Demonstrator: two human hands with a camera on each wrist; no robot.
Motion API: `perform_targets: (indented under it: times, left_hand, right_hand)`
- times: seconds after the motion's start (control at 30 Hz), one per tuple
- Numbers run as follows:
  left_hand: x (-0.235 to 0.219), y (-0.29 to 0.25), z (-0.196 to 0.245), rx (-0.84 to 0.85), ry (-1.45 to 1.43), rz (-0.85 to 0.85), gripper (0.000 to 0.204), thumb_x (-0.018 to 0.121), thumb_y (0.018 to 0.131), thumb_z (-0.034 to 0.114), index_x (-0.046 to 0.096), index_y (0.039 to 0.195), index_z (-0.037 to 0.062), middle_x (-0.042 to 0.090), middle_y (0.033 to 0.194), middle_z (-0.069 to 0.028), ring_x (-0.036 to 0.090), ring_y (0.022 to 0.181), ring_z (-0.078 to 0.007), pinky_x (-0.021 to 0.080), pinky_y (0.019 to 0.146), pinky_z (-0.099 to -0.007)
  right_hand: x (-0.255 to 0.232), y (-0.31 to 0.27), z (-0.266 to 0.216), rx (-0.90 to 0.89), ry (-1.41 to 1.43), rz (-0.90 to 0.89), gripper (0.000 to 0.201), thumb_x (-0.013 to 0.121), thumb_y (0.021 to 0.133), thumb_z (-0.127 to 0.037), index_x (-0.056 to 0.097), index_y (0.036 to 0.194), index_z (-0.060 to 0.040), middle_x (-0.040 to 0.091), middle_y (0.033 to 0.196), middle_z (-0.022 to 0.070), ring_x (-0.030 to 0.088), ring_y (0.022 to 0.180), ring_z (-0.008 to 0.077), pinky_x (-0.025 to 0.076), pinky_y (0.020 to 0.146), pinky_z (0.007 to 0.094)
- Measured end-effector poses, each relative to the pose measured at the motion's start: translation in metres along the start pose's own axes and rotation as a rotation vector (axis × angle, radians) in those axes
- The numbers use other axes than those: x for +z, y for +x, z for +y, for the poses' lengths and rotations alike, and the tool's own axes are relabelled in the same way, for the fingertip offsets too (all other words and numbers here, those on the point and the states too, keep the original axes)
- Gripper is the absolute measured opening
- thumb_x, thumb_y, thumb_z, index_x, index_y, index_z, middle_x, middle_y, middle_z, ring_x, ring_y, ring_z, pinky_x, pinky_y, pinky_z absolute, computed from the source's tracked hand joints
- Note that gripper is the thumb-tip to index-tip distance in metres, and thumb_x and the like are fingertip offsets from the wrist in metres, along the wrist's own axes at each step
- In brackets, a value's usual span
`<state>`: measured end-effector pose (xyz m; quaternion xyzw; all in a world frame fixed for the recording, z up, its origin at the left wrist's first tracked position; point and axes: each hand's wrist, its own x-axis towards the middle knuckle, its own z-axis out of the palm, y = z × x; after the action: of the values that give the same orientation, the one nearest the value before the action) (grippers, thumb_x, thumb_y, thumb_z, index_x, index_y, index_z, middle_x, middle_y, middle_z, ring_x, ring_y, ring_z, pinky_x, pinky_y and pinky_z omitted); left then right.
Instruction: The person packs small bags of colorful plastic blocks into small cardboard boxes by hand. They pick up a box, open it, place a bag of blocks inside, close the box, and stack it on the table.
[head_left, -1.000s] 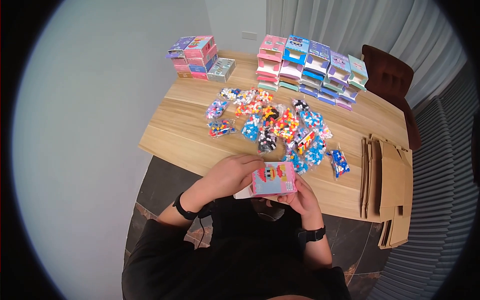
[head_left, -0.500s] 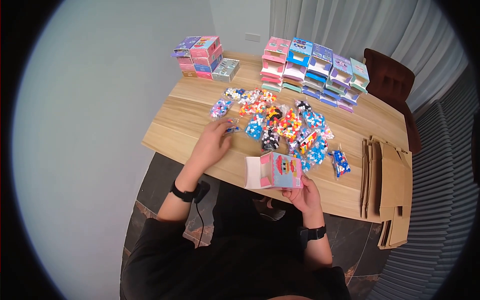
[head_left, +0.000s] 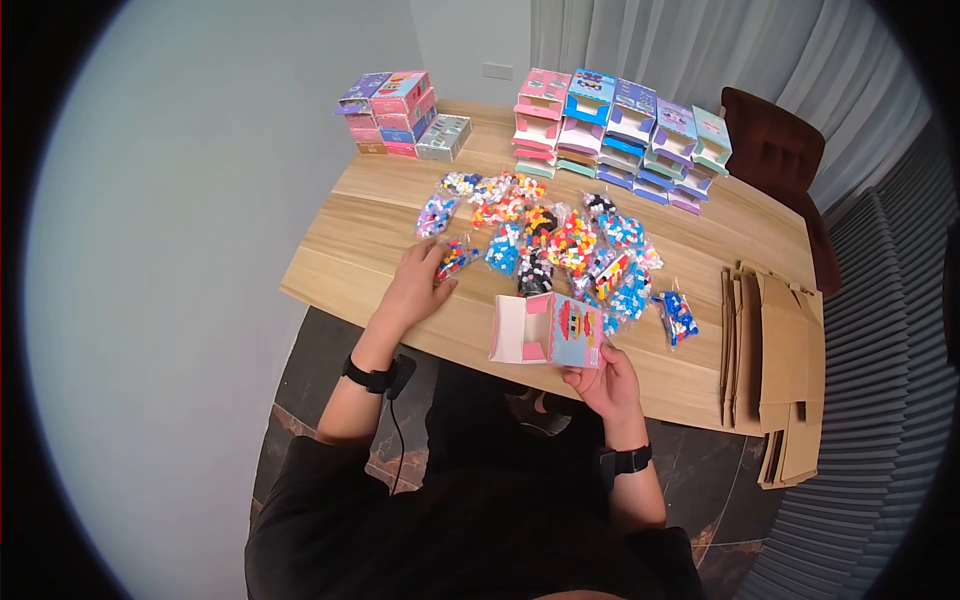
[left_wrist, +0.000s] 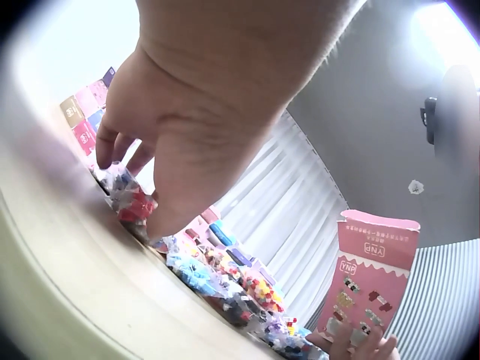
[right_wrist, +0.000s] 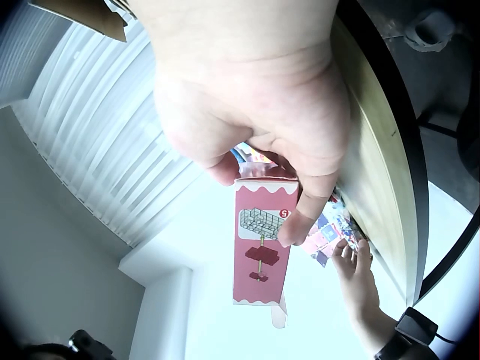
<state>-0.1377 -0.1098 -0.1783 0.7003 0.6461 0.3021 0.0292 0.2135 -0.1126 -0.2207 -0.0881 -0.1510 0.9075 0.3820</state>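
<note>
At the table's left side, my left hand (head_left: 412, 285) has its fingers and thumb curled round a small clear bag of building bricks (head_left: 457, 259). The left wrist view shows red and dark pieces in that bag (left_wrist: 133, 201), low over the wood. My right hand (head_left: 608, 385) grips the right end of a pink and blue box (head_left: 578, 332), near the front edge of the table. The box's open end and white flap (head_left: 508, 328) face left. A pink side panel (right_wrist: 262, 244) with a brick drawing shows in the right wrist view.
More bags of bricks (head_left: 572, 246) cover the middle of the table (head_left: 340, 245), with a single blue bag (head_left: 678, 320) to the right. Closed boxes (head_left: 402, 95) are stacked at back left, open boxes (head_left: 592, 90) at back right. Flattened cardboard (head_left: 790, 350) stands on the right.
My left hand has left the box, moved up and left, and closed its fingers round the bag of bricks. The box has turned so its open end shows, still in my right hand.
</note>
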Motion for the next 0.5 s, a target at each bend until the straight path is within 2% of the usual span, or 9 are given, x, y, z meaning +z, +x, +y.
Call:
perform_targets:
  times: [0.17,0.27,0.37,0.5]
  left_hand:
    - [-0.008,-0.002,0.007,-0.136,-0.18,-0.089,0.046,0.072,0.077,0.009,0.054,0.119,0.0025,0.057,0.116,-0.0209,0.053,0.108,-0.0407,0.045,0.092,-0.0445]
    - [-0.004,-0.005,0.004,-0.153,-0.205,-0.037,0.043,0.071,0.079,0.009,0.054,0.117,0.0018,0.059,0.11,-0.0201,0.057,0.101,-0.0374,0.047,0.087,-0.042]
    - [-0.005,-0.007,0.004,-0.289,-0.322,-0.021,0.04,0.071,0.08,0.009,0.055,0.117,0.0015,0.06,0.105,-0.0178,0.06,0.095,-0.0295,0.049,0.08,-0.0361]
    - [-0.023,-0.007,0.018,-0.362,-0.365,-0.028,0.04,0.072,0.08,0.009,0.056,0.117,0.0018,0.061,0.106,-0.0146,0.061,0.092,-0.0213,0.048,0.075,-0.0296]
  right_hand:
    - [0.0,0.0,0.0,-0.004,0.001,-0.015,0.046,0.045,0.098,-0.021,0.04,0.139,-0.0032,0.058,0.128,0.0167,0.064,0.105,0.0304,0.057,0.083,0.0458]
    - [-0.001,0.0,0.0,-0.007,-0.001,-0.014,0.046,0.045,0.098,-0.021,0.039,0.14,-0.0033,0.058,0.129,0.017,0.064,0.106,0.0304,0.057,0.083,0.046]
    - [-0.003,0.001,0.0,-0.01,0.015,-0.045,0.046,0.045,0.098,-0.021,0.039,0.14,-0.0034,0.057,0.13,0.0169,0.063,0.107,0.0304,0.056,0.083,0.0463]
    - [-0.003,0.001,0.0,-0.009,0.007,-0.033,0.047,0.046,0.097,-0.022,0.039,0.14,-0.0034,0.057,0.129,0.0173,0.064,0.106,0.0308,0.056,0.083,0.0455]
